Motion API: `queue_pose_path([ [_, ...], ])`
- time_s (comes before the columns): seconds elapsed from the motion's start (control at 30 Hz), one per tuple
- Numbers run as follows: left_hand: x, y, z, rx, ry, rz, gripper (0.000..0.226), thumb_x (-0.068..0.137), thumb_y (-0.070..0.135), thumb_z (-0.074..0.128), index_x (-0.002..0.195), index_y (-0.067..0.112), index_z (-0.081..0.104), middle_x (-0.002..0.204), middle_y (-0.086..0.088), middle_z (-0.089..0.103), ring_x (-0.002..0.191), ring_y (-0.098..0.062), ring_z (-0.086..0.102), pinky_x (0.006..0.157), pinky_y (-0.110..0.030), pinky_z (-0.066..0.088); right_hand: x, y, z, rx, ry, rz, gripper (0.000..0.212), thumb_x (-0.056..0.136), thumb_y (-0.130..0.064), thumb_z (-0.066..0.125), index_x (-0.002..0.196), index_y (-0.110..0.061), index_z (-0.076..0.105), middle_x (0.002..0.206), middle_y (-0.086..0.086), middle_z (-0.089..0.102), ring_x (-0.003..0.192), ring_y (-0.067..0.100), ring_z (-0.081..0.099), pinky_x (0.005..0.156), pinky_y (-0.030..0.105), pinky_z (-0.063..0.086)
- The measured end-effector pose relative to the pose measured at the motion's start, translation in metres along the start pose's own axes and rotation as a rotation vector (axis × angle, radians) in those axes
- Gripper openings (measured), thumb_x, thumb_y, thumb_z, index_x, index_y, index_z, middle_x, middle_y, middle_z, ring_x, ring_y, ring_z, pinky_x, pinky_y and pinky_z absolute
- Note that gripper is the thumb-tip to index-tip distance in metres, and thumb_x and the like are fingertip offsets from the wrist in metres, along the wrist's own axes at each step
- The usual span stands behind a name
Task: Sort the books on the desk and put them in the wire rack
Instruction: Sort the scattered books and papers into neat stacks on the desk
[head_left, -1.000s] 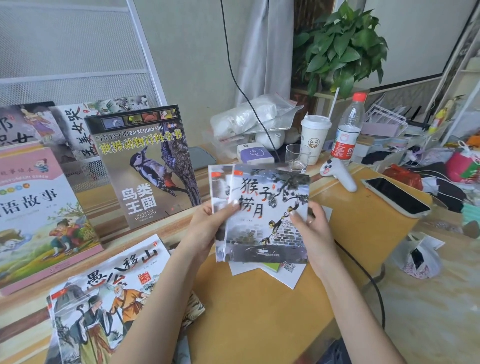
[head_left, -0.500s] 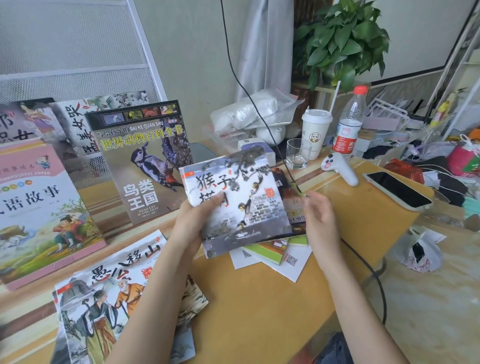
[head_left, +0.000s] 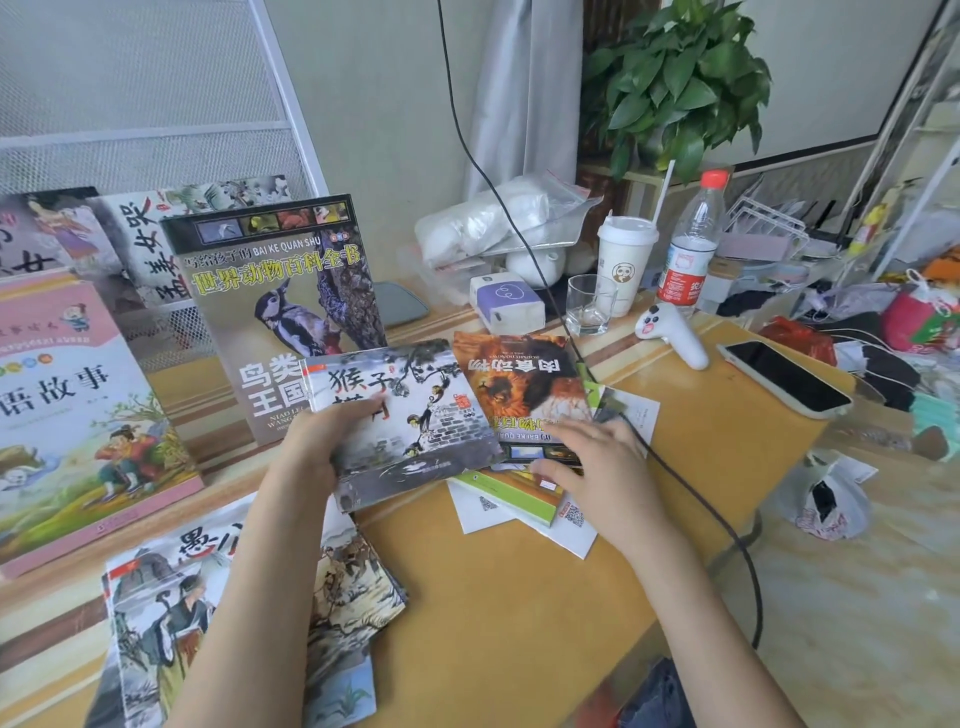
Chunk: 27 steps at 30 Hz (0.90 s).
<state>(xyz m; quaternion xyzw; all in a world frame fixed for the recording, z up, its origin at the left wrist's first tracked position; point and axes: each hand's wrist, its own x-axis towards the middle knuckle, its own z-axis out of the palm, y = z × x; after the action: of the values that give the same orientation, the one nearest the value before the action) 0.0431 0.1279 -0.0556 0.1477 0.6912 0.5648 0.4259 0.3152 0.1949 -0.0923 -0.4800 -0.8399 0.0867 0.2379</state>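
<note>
My left hand (head_left: 317, 447) grips a thin grey ink-painting book with monkeys (head_left: 415, 415) by its left edge, holding it just above the desk. My right hand (head_left: 587, 457) lies flat, fingers spread, on an orange lion-cover book (head_left: 519, 379) that rests upside down on a green book (head_left: 511, 491) and white papers. A white wire rack (head_left: 156, 130) stands at the left. Propped in it are a woodpecker book (head_left: 280, 291), a pink story book (head_left: 67, 395) and two others behind. A loose pile of picture books (head_left: 171, 597) lies at the near left.
A black cable (head_left: 696, 499) runs across the desk past my right hand. Behind are a tissue box (head_left: 506, 301), a glass (head_left: 589, 304), a paper cup (head_left: 623, 260), a water bottle (head_left: 691, 244), a white controller (head_left: 672, 332) and a phone (head_left: 784, 376). The yellow desk (head_left: 519, 597) ends at right.
My left hand carried the monkey book to the left, off the stack. My right hand let go of it and dropped onto the lion-cover book that was uncovered.
</note>
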Motion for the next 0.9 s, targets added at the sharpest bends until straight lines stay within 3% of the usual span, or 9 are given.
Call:
queue_pose_path([
  [0.1,-0.01,0.008,-0.011,-0.021,-0.162,0.007,0.056,0.068,0.034,0.078,0.112,0.004,0.063,0.111,-0.009,0.067,0.096,-0.023,0.062,0.099,-0.033,0.041,0.0,-0.004,0.002,-0.055,0.2,-0.058,0.024,0.087,-0.034,0.062,0.106,-0.022,0.07,0.081,0.005,0.072,0.085,0.029,0.054,0.063,0.032,0.04],
  [0.23,-0.01,0.012,-0.023,0.008,-0.26,0.051,0.061,0.064,0.041,0.073,0.117,0.012,0.063,0.116,-0.001,0.064,0.098,-0.015,0.062,0.094,-0.027,0.041,0.005,-0.007,0.001,-0.12,0.409,-0.006,0.014,0.079,-0.006,0.072,0.092,-0.006,0.065,0.047,0.01,0.058,0.04,0.026,0.055,0.04,0.022,0.024],
  [0.3,-0.01,0.011,-0.024,0.03,-0.298,0.011,0.053,0.064,0.033,0.072,0.11,0.007,0.065,0.099,-0.007,0.073,0.073,-0.017,0.071,0.07,-0.024,0.055,0.005,-0.005,0.003,-0.057,0.42,0.055,0.018,0.087,-0.004,0.063,0.104,-0.004,0.06,0.058,0.014,0.063,0.047,0.031,0.06,0.041,0.025,0.028],
  [0.4,-0.013,0.007,-0.015,0.142,-0.265,-0.005,0.04,0.07,0.028,0.074,0.1,0.003,0.067,0.083,-0.007,0.075,0.056,-0.014,0.07,0.05,-0.019,0.052,0.001,-0.001,0.005,0.182,0.471,0.09,0.022,0.094,-0.003,0.049,0.115,-0.003,0.056,0.082,0.015,0.069,0.072,0.032,0.064,0.052,0.03,0.042],
  [0.53,-0.012,0.001,-0.004,0.164,-0.213,0.015,0.04,0.075,0.018,0.077,0.107,-0.003,0.067,0.078,-0.01,0.075,0.063,-0.021,0.069,0.057,-0.024,0.055,-0.005,-0.014,-0.012,0.616,0.646,0.06,0.014,0.096,-0.003,0.041,0.089,-0.007,0.052,0.076,-0.011,0.057,0.064,0.003,0.048,0.056,0.017,0.034],
  [0.63,-0.013,0.002,-0.001,0.126,-0.211,-0.002,0.022,0.086,0.022,0.069,0.096,0.003,0.067,0.063,-0.007,0.072,0.047,-0.015,0.067,0.043,-0.021,0.053,0.001,-0.019,-0.026,0.859,0.608,0.082,0.025,0.098,-0.006,0.04,0.082,-0.024,0.048,0.077,-0.005,0.056,0.069,0.006,0.048,0.065,0.022,0.04],
  [0.73,-0.011,0.001,0.001,0.114,-0.19,0.014,0.023,0.094,0.03,0.058,0.084,0.009,0.063,0.056,-0.003,0.07,0.044,-0.012,0.065,0.041,-0.018,0.051,0.014,-0.022,-0.032,1.249,0.447,0.191,0.028,0.099,-0.015,0.04,0.102,-0.035,0.059,0.108,-0.005,0.064,0.103,0.014,0.056,0.096,0.035,0.041],
  [0.8,-0.009,-0.001,0.002,0.134,-0.194,0.066,0.023,0.097,0.029,0.053,0.088,0.011,0.063,0.068,-0.005,0.072,0.054,-0.015,0.067,0.054,-0.023,0.055,0.025,-0.023,-0.031,1.509,0.406,0.375,0.038,0.099,-0.018,0.04,0.133,-0.034,0.046,0.14,-0.009,0.047,0.13,0.01,0.041,0.112,0.039,0.026],
  [0.9,-0.012,-0.001,0.0,0.162,-0.215,0.114,0.022,0.099,0.023,0.048,0.093,0.008,0.064,0.081,-0.008,0.072,0.054,-0.011,0.066,0.061,-0.025,0.054,0.038,-0.028,-0.031,1.768,0.452,0.449,0.042,0.1,-0.015,0.035,0.141,-0.021,0.037,0.139,-0.006,0.048,0.128,0.007,0.044,0.107,0.03,0.035],
])
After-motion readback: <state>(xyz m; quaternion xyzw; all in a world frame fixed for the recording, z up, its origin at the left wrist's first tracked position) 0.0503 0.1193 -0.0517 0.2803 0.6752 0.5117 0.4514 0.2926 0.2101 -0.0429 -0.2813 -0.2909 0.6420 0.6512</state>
